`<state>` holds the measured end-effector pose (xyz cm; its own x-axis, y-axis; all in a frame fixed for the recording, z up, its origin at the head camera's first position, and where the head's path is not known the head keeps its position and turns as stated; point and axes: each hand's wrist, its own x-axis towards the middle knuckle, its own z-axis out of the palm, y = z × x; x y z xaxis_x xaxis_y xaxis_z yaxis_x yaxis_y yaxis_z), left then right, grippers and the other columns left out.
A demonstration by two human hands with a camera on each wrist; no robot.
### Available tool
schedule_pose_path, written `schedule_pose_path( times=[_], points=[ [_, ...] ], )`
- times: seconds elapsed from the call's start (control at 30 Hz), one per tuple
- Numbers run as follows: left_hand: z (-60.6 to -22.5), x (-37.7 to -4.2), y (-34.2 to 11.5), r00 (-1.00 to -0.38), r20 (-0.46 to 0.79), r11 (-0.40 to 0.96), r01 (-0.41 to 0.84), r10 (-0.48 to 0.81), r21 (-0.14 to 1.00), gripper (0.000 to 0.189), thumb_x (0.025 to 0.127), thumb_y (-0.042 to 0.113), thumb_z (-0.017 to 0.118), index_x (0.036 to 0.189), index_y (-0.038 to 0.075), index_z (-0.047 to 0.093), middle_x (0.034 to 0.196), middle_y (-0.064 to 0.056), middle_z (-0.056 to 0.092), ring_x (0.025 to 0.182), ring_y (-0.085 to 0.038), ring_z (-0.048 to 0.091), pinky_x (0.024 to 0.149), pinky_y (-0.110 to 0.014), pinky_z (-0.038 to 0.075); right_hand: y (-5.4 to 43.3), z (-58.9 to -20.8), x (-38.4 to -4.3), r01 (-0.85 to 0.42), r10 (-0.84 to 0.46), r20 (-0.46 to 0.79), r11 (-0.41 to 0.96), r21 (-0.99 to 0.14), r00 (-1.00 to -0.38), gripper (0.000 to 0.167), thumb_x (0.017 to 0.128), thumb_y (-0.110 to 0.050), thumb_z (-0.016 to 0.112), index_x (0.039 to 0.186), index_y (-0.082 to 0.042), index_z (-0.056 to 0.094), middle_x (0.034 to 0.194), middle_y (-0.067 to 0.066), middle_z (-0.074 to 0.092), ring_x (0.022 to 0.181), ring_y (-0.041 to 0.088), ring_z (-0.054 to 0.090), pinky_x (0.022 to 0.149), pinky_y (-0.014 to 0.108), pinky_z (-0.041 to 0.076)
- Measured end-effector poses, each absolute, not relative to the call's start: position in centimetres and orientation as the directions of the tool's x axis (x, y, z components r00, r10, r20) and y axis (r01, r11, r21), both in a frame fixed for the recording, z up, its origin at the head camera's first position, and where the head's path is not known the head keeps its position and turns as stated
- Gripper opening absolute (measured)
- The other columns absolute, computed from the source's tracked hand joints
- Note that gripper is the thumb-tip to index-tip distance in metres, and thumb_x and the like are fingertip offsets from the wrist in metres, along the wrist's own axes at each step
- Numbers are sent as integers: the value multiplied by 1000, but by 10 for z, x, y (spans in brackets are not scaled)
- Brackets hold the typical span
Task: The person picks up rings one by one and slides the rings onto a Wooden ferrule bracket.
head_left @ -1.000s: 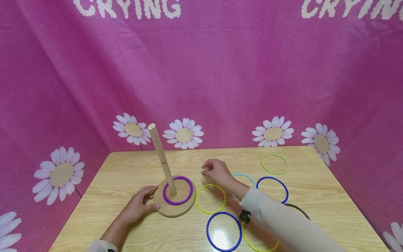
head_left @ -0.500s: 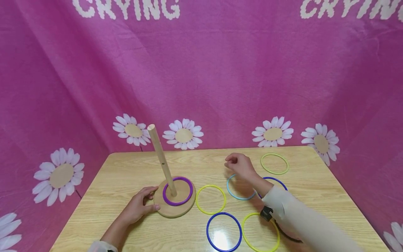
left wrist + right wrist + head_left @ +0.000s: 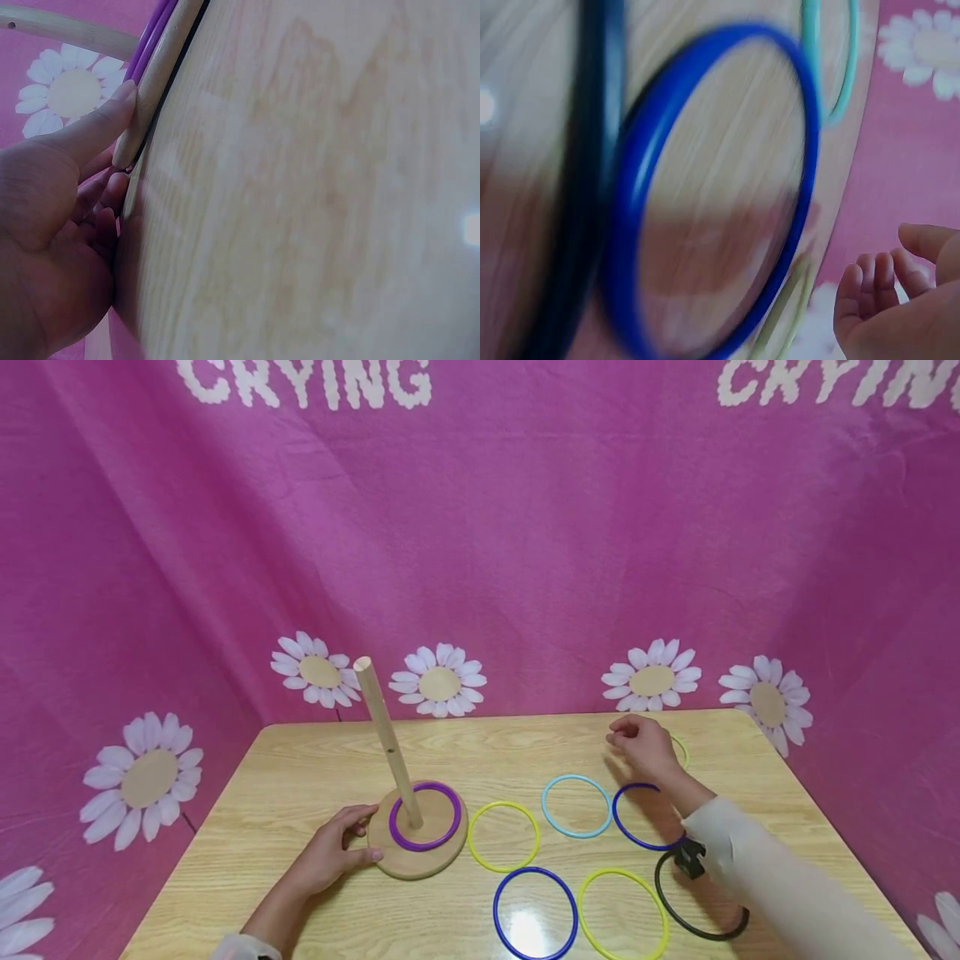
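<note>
A round wooden base (image 3: pixel 416 865) with an upright, slightly leaning peg (image 3: pixel 386 735) stands left of centre on the table. Purple rings (image 3: pixel 427 847) lie round the peg; the left wrist view shows more than one stacked. My left hand (image 3: pixel 326 856) grips the base's left rim, thumb (image 3: pixel 105 124) on the upper edge and fingers at its underside. At the back right my right hand (image 3: pixel 647 752) hovers with loosely bent fingers, holding nothing. It partly covers a yellow-green ring (image 3: pixel 685 748), and a dark blue ring (image 3: pixel 616 814) lies just below it.
Across the table (image 3: pixel 315 760) lie a light blue ring (image 3: pixel 576 835), two yellow rings, one beside the base (image 3: pixel 537 843) and one nearer the front, another blue ring (image 3: pixel 495 902) and a black ring (image 3: pixel 701 934) under the right forearm. A pink daisy cloth (image 3: pixel 525 568) hangs behind.
My right hand has moved right, from near the base over the light blue ring to beside the yellow-green ring. My left hand and the base have stayed put.
</note>
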<state>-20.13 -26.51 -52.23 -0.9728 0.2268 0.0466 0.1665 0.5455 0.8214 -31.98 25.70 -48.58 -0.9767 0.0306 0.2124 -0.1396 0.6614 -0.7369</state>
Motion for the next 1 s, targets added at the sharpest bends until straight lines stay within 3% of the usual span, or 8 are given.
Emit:
schedule_pose_path(
  times=[0.33, 0.57, 1.0],
  points=[
    [-523, -200, -265, -967, 75, 546, 201, 243, 813, 71, 82, 14, 88, 142, -7, 55, 128, -15, 59, 103, -17, 52, 90, -24, 47, 316, -494, -325, 3, 165, 148, 677, -736, -975, 28, 98, -14, 68, 118, 6, 68, 107, 21, 68, 97, 31, 61, 78, 33, 47],
    [-526, -202, -267, -971, 48, 552, 172, 232, 816, 73, 81, 14, 88, 143, -4, 55, 129, -12, 58, 104, -17, 52, 93, -25, 46, 339, -503, -327, 94, 225, 69, 641, -762, -972, 33, 100, -13, 63, 125, 9, 63, 124, 29, 63, 114, 42, 57, 99, 53, 46],
    [-527, -204, -268, -971, 45, 547, 170, 235, 819, 73, 81, 16, 88, 144, -3, 55, 130, -11, 59, 106, -18, 52, 95, -27, 47, 356, -518, -334, 154, 232, 9, 674, -722, -973, 34, 98, -13, 67, 124, 8, 64, 122, 29, 64, 112, 45, 56, 100, 57, 46]
  ],
)
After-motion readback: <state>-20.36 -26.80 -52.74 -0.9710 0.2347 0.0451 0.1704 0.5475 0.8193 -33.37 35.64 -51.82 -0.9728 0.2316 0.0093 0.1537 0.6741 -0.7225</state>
